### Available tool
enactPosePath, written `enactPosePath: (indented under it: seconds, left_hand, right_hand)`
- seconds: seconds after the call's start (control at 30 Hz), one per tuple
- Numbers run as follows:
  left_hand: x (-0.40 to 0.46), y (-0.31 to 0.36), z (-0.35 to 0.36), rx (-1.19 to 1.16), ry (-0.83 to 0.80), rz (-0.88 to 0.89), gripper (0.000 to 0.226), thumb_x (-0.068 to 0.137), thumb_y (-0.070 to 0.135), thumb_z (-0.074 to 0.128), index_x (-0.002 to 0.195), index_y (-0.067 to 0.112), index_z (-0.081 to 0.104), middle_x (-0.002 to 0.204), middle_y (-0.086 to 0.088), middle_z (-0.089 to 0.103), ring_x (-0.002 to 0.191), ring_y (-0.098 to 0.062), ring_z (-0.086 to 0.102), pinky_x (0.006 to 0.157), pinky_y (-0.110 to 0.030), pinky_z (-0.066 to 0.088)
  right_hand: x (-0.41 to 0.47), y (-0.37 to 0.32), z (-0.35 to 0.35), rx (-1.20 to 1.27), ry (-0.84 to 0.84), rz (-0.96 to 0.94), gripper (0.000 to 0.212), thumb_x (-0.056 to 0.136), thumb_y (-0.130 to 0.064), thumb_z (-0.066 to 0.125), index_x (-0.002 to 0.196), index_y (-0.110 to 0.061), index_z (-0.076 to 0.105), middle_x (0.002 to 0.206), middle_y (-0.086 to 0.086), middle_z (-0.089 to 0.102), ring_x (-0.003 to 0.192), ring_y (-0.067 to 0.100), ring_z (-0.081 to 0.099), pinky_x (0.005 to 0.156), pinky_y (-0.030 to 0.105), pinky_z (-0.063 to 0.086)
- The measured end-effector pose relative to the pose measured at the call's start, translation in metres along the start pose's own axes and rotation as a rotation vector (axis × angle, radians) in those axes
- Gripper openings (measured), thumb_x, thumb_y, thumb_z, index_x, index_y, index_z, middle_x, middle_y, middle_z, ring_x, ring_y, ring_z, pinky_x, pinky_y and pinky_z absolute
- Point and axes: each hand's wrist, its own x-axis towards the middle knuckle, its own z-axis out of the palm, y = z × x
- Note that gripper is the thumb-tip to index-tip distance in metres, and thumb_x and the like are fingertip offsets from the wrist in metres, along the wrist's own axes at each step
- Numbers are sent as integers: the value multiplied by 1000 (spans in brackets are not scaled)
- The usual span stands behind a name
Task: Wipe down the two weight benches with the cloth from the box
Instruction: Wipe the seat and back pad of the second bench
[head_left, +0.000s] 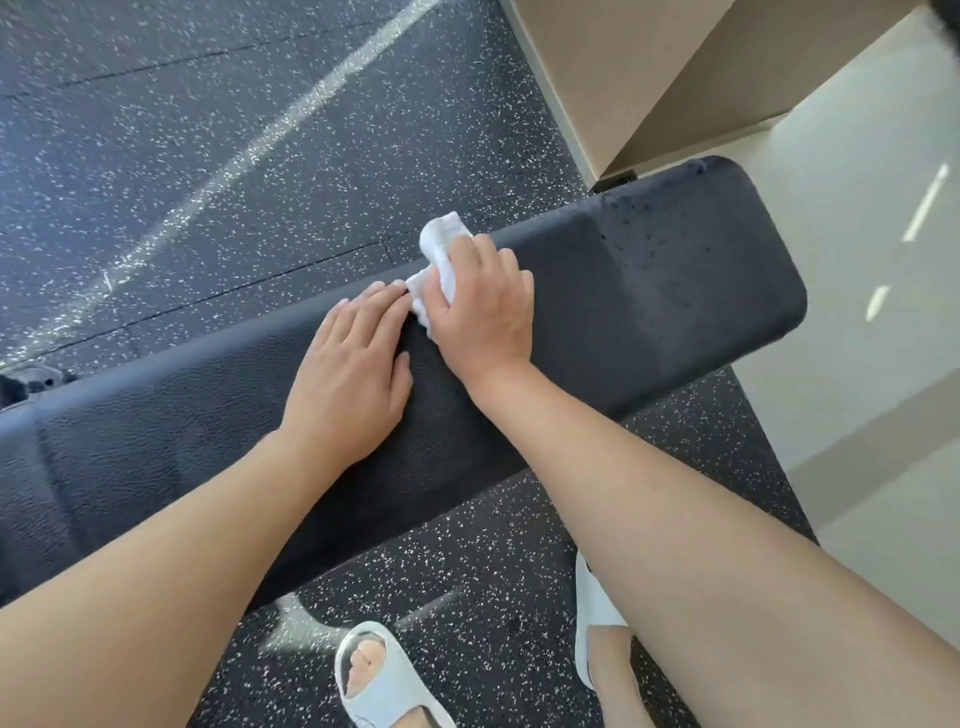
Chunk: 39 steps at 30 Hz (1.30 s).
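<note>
While right hand (483, 306) grips cloth (439, 244) on bench (675, 280) | left hand (353, 364) rests flat, fingers straight

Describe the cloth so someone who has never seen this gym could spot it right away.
Start at the long black padded bench that runs across the speckled rubber floor. Near its far edge the right hand presses on a crumpled cloth, beside the flat left hand. It is the only white, soft thing on the dark pad.

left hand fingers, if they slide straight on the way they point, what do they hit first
The white cloth under the right hand. The left hand lies flat on the bench pad, fingertips already about touching it.
</note>
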Motion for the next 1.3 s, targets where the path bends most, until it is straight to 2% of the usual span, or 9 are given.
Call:
enactPosePath:
  seconds: [0.1, 0.27, 0.43, 0.63, 0.77, 0.87, 0.97, 1.13, 1.3]
  left_hand:
    - [-47, -17, -10, 39, 52, -110, 57, 99, 24, 48, 152, 4, 45, 161, -12, 44, 155, -29, 34, 130, -47, 21]
    - [-86, -12, -13, 89, 43, -248, 55, 96, 19, 46, 148, 0, 49, 159, -16, 45, 153, -36, 36, 127, -56, 25]
    - [-57, 33, -6, 167, -4, -268, 55, 92, 20, 48, 143, 0, 55, 155, -21, 48, 145, -49, 39, 116, -68, 31]
    - [13, 112, 28, 209, -116, -117, 58, 99, 31, 44, 155, 18, 50, 164, -12, 41, 150, -44, 32, 118, -70, 26]
    - [63, 157, 65, 226, -122, -37, 58, 101, 36, 41, 158, 28, 45, 166, -7, 37, 153, -41, 27, 120, -72, 20]
    - [79, 177, 89, 264, -79, -63, 61, 99, 35, 41, 160, 32, 41, 165, -6, 34, 154, -42, 23, 122, -73, 13]
    - [79, 174, 96, 272, -31, -74, 63, 95, 36, 42, 159, 33, 40, 164, -5, 35, 155, -41, 23, 123, -72, 12]
    - [80, 175, 96, 251, -6, -72, 63, 94, 36, 44, 157, 32, 42, 163, -5, 36, 154, -41, 25, 124, -70, 12]
    - [79, 173, 96, 204, 22, -77, 61, 93, 37, 46, 154, 31, 46, 162, -3, 39, 154, -38, 27, 125, -68, 12]
  right_hand:
    - [-25, -36, 9, 67, -54, -158, 24, 95, -38, 56, 93, -14, 60, 90, 5, 60, 78, 30, 52, 65, 43, 34]
    - [-42, -51, 11, 88, -111, -316, 39, 94, -46, 44, 99, -13, 64, 94, 5, 63, 80, 29, 55, 68, 43, 37]
    - [-30, 8, -4, 154, -71, -486, 28, 94, -39, 61, 94, -11, 67, 89, 6, 64, 77, 30, 56, 66, 42, 36]
    - [12, 147, -35, 59, -15, -340, 25, 93, -35, 66, 93, -10, 66, 87, 7, 63, 74, 31, 56, 65, 43, 38]
    - [37, 226, -54, 51, 4, -264, 26, 95, -35, 64, 95, -9, 66, 88, 8, 64, 75, 33, 57, 66, 45, 40]
    - [48, 273, -63, 62, 46, -224, 29, 95, -37, 59, 92, -9, 64, 86, 8, 63, 73, 33, 56, 65, 42, 37]
    - [52, 289, -64, 68, 71, -201, 29, 94, -38, 59, 87, -10, 61, 82, 7, 60, 71, 32, 54, 64, 43, 38]
    - [51, 286, -60, 64, 112, -174, 28, 93, -39, 60, 84, -13, 59, 79, 4, 57, 69, 31, 51, 65, 40, 34]
    - [50, 278, -63, 29, 118, -135, 27, 93, -38, 59, 85, -12, 60, 79, 5, 58, 70, 31, 52, 66, 42, 36]
